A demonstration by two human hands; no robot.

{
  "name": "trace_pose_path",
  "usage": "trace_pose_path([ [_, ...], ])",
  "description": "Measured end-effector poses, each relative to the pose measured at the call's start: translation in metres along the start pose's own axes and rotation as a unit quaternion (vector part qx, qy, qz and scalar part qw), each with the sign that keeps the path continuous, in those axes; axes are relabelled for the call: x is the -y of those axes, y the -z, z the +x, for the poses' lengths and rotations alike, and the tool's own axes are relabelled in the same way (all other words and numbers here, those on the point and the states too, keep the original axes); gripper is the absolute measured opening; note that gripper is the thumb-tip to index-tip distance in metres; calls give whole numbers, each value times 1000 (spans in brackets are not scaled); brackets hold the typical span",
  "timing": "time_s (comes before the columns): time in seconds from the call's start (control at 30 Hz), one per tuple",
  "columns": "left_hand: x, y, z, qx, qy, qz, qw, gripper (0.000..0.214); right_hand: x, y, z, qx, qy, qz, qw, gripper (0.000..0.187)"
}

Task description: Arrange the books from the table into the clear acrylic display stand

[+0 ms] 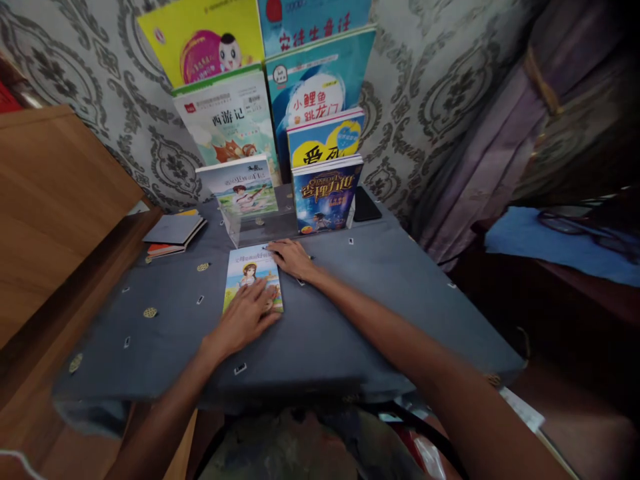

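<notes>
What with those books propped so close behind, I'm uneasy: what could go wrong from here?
1. The right hand at the flat book's top corner sits just in front of the upright blue book; lifting the flat book might tip it.
2. The left hand presses flat on that book over the grey cloth; sliding it could bunch the cloth.

The white-and-green book (227,117) leaning on the wall carries the black characters 西游记, and the blue book (320,80) beside it reads 小鲤鱼跳龙门 in red on a white oval. The top blue book (315,23) shows red characters that look like 安徒生童话, while the dark front book (326,193) bears 查理九世 in gold under a line of Latin letters too fine to read. The title strip on the flat book (253,267) on the table (350,320) is too blurred to make out.
</notes>
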State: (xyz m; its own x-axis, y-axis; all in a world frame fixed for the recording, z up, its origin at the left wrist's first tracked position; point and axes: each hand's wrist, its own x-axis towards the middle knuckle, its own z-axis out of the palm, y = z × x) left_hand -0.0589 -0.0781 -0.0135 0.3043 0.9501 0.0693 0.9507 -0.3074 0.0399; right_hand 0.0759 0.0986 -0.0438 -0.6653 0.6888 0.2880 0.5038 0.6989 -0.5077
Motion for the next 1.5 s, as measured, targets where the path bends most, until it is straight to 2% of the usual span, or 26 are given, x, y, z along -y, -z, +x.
trace_pose_path([
  [0.1, -9, -1, -6, 0, -13, -12, 1000, 49, -1, 1, -2, 4, -5, 22, 1000, 35],
  [0.2, -8, -4, -5, -22, -3, -20, 1000, 42, 0, 3, -13, 4, 12, 55, 998, 34],
  [0.4, -1, -13, -3, -60, -13, -21, 998, 39, 12, 13, -59, 14, 57, 140, 988, 32],
  [0.6, -2, -18, -7, -96, -30, 7, 995, 37, 24, 25, -92, 76, 61, 240, 966, 33],
  [0.77, -5, -22, -8, -118, -44, 47, 991, 35, 26, 29, -91, 105, 31, 341, 934, 31],
  [1.03, -3, -24, -6, -183, -83, 68, 977, 29, 20, 26, -87, 93, 14, 398, 913, 35],
  [1.33, -4, -21, -6, -193, -90, 56, 976, 30, 20, 27, -87, 95, 26, 385, 918, 32],
  [1.5, -4, -22, -7, -198, -95, 58, 974, 29, 23, 28, -90, 83, 57, 304, 947, 29],
])
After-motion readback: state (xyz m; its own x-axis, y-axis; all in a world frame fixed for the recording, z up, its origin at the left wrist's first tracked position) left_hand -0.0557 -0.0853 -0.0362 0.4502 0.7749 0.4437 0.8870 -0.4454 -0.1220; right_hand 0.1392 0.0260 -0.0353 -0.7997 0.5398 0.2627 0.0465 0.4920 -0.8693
